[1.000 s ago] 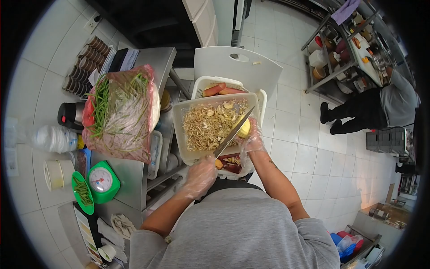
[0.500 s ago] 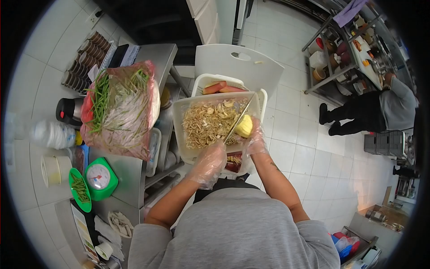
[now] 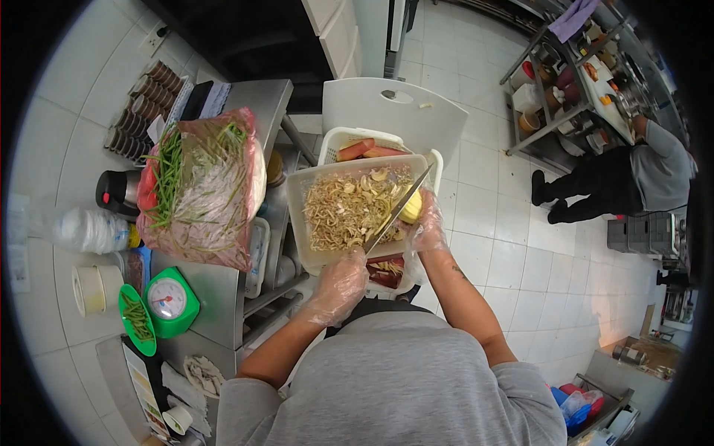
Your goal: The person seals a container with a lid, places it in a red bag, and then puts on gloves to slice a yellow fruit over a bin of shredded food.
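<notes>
My left hand (image 3: pixel 338 286), in a thin plastic glove, grips the handle of a long knife (image 3: pixel 398 209). The blade slants up and right across a white plastic tub (image 3: pixel 297 212) full of pale shredded peelings. My right hand (image 3: pixel 429 227), also gloved, holds a yellow peeled vegetable (image 3: pixel 411 207) against the blade over the tub's right edge. Behind the tub stands a white basket (image 3: pixel 335 141) with orange-red vegetables (image 3: pixel 362 149). More peelings lie in a bag (image 3: pixel 387 269) below the tub.
A pink bag of green beans (image 3: pixel 201 186) sits on the steel counter (image 3: pixel 260 100) at left, with a green scale (image 3: pixel 169 301) and a green dish of beans (image 3: pixel 136 318) nearer me. A white cutting board (image 3: pixel 394 111) leans behind the basket. Another person (image 3: pixel 632 178) stands at the shelves, far right.
The knife has slid back and forth along the yellow vegetable, with my left hand rising then dropping slightly. My right hand has kept the vegetable over the tub's edge.
</notes>
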Demonstrator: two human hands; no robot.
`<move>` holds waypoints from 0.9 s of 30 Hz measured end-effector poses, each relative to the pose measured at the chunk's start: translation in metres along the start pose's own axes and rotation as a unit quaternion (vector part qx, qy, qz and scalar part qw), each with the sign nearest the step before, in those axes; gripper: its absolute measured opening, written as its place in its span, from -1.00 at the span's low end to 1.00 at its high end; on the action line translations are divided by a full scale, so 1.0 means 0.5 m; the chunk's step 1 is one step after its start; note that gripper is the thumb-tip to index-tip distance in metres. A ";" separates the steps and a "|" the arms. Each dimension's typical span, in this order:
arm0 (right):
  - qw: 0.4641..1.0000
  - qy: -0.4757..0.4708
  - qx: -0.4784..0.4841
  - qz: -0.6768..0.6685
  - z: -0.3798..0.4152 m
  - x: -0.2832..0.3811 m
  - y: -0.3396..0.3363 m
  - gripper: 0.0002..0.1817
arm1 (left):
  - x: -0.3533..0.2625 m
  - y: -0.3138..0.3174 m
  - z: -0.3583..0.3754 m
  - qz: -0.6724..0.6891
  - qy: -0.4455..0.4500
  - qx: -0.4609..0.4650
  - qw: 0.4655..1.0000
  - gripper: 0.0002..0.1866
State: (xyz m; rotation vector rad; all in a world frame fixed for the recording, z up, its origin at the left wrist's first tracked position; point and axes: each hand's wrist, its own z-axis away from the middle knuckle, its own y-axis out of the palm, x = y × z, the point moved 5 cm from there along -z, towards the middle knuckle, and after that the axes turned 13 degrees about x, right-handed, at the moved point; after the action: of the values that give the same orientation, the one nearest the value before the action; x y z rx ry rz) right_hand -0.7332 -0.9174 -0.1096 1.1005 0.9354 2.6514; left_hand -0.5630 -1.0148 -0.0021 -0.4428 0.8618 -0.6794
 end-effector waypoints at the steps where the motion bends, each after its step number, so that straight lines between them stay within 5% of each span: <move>1: 1.000 0.004 0.001 0.004 0.001 -0.001 0.002 -0.68 | 0.001 0.000 0.001 -0.002 -0.007 0.002 1.000 -0.82; 13: 0.999 0.038 0.026 -0.006 0.003 -0.027 0.014 -0.66 | 0.022 0.019 -0.057 0.008 -0.023 -0.008 1.000 -0.84; 16: 0.998 0.044 0.039 0.016 -0.003 -0.049 0.007 -0.64 | 0.029 0.024 -0.094 0.085 0.073 -0.076 0.991 -0.85; 19: 0.999 0.044 -0.005 0.009 0.026 -0.029 0.024 -0.62 | 0.030 0.010 -0.123 0.070 0.036 -0.018 0.997 -0.81; 27: 1.000 -0.008 0.001 0.007 0.002 0.040 -0.007 -0.69 | -0.005 0.009 -0.002 0.015 0.041 -0.015 0.999 -0.82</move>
State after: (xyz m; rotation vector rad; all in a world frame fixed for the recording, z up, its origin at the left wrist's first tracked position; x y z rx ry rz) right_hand -0.7473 -0.9075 -0.0993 1.1306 0.9314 2.6483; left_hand -0.5636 -1.0100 -0.0040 -0.4300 0.9552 -0.6605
